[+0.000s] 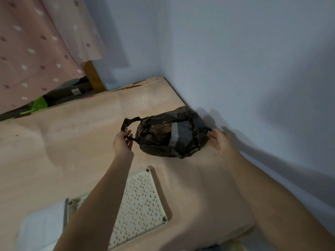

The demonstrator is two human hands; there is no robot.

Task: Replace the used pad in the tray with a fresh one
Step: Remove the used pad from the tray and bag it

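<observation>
on the wooden board (pixel 72 142), left hand (pixel 122 142) grip pinching black bag (pixel 168 134) handle, grey pad (pixel 181 135) inside; right hand (pixel 218 140) spread.

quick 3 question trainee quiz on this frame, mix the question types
1. True or false: the left hand grips a handle loop of the black bag.
2. The perforated grid panel lies: A) inside the bag B) on the wooden surface, nearer the person than the bag C) against the curtain.
3. Which hand is at the bag's wall-side edge?

Key: 1 true; 2 B; 3 the right hand.
</observation>
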